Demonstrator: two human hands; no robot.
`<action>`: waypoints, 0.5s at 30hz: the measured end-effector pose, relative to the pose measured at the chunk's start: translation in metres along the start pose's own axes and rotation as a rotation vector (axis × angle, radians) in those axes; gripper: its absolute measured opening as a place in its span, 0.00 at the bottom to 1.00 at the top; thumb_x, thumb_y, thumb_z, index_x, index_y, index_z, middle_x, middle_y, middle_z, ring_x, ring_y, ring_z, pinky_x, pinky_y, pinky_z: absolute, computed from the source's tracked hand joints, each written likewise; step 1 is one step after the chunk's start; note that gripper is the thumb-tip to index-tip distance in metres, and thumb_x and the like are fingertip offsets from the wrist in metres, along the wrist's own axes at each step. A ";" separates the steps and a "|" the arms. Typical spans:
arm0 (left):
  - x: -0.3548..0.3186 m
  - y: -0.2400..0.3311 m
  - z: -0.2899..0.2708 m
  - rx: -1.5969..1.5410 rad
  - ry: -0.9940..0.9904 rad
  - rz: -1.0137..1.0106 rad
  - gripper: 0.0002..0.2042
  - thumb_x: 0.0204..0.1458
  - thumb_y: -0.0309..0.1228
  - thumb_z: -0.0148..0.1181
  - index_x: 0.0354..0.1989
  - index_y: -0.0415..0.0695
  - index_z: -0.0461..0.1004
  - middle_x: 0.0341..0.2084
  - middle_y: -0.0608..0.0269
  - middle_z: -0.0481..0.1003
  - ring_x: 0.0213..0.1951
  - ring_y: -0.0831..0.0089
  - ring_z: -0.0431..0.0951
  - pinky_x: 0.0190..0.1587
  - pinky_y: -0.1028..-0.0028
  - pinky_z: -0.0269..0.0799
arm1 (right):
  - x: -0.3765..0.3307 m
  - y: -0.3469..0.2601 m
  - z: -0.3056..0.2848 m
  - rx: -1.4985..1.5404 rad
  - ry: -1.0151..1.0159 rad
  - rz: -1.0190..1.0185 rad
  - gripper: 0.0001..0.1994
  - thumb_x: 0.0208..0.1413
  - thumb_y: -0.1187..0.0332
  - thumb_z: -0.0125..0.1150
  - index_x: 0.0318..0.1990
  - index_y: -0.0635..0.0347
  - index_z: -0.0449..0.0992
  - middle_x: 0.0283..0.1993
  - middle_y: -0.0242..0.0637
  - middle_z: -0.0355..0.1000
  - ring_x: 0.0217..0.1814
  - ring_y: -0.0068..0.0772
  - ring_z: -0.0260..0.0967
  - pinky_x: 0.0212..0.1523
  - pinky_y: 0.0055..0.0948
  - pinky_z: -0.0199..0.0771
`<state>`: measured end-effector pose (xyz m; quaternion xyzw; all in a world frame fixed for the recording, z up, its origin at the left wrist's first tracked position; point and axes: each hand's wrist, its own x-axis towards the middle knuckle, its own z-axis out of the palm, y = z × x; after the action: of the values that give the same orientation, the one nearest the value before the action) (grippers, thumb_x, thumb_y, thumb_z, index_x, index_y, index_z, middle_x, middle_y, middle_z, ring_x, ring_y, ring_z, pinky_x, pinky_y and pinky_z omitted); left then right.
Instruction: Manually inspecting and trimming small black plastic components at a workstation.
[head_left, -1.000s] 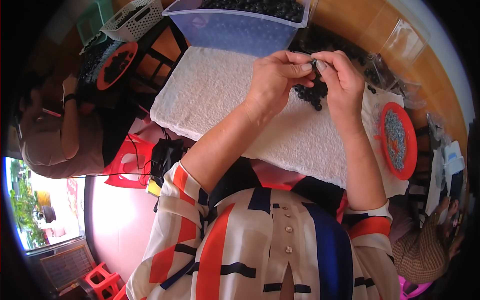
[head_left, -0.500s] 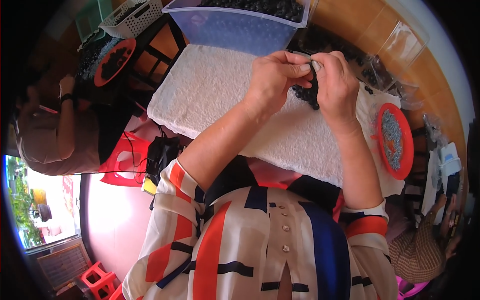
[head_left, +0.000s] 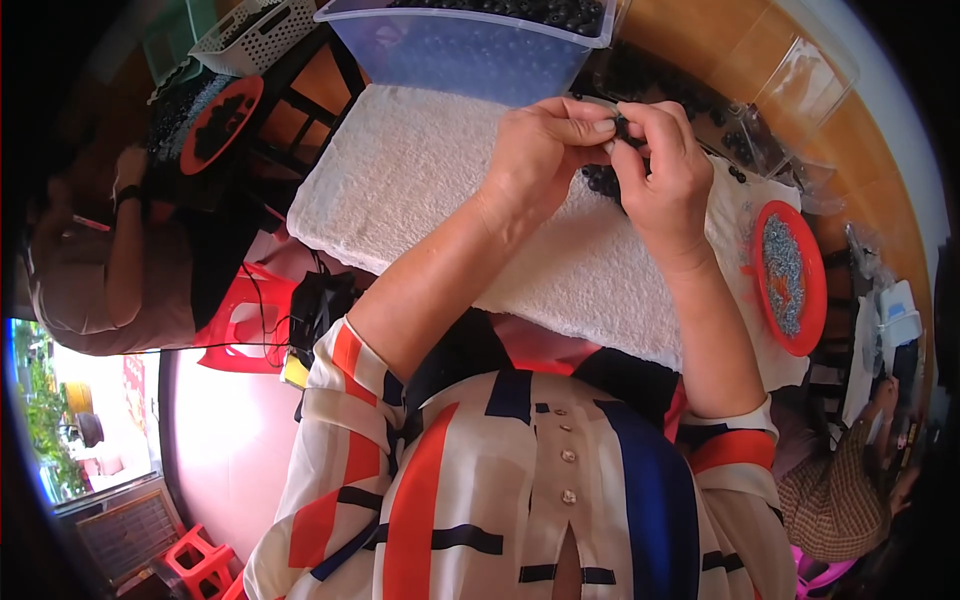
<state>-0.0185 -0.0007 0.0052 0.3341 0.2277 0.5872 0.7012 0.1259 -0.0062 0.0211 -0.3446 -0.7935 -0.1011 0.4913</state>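
Note:
Both my hands meet over the far part of a white towel-covered table [head_left: 400,170]. My left hand [head_left: 540,150] is closed in a pinch, thumb and forefinger pressed at a small round black piece [head_left: 621,128]. From the other side my right hand [head_left: 662,170] grips the same piece with thumb and forefinger. Its finer shape is too small to make out. Just below the fingertips lies a small heap of similar black round pieces [head_left: 601,181], partly hidden by my right hand. To the right, a red plate [head_left: 816,290] holds many small silvery-grey bits.
A translucent bin [head_left: 460,60] full of black pieces stands at the far edge. More black pieces [head_left: 740,148] lie beyond my right hand by a clear plastic box [head_left: 800,90]. A co-worker [head_left: 90,280] sits at the left near another red plate [head_left: 190,150]; another person [head_left: 835,500] is lower right.
My right thumb and forefinger have shifted, so the small black piece between my fingertips now shows. The whole view has moved slightly.

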 end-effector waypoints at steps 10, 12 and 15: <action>0.001 -0.005 0.001 0.036 0.060 0.056 0.03 0.49 0.16 0.59 0.33 0.30 0.74 0.29 0.54 0.76 0.31 0.65 0.78 0.35 0.70 0.78 | 0.005 0.006 -0.009 0.198 -0.067 0.083 0.07 0.52 0.83 0.55 0.37 0.64 0.73 0.33 0.40 0.70 0.33 0.41 0.71 0.34 0.31 0.71; 0.000 -0.004 0.003 0.044 0.061 0.061 0.03 0.49 0.16 0.59 0.33 0.30 0.74 0.29 0.54 0.75 0.30 0.65 0.78 0.35 0.70 0.78 | 0.004 0.008 -0.009 0.177 -0.054 0.068 0.04 0.55 0.81 0.55 0.37 0.65 0.73 0.32 0.39 0.70 0.33 0.37 0.71 0.35 0.29 0.70; 0.000 -0.006 0.004 0.041 0.058 0.063 0.03 0.49 0.16 0.60 0.32 0.30 0.74 0.28 0.54 0.75 0.30 0.65 0.78 0.34 0.70 0.78 | 0.004 0.007 -0.009 0.081 -0.051 0.027 0.06 0.53 0.82 0.54 0.37 0.64 0.72 0.32 0.40 0.69 0.32 0.41 0.71 0.34 0.31 0.71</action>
<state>-0.0122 -0.0017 0.0036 0.3382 0.2494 0.6138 0.6683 0.1359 -0.0034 0.0276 -0.3376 -0.8044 -0.0537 0.4858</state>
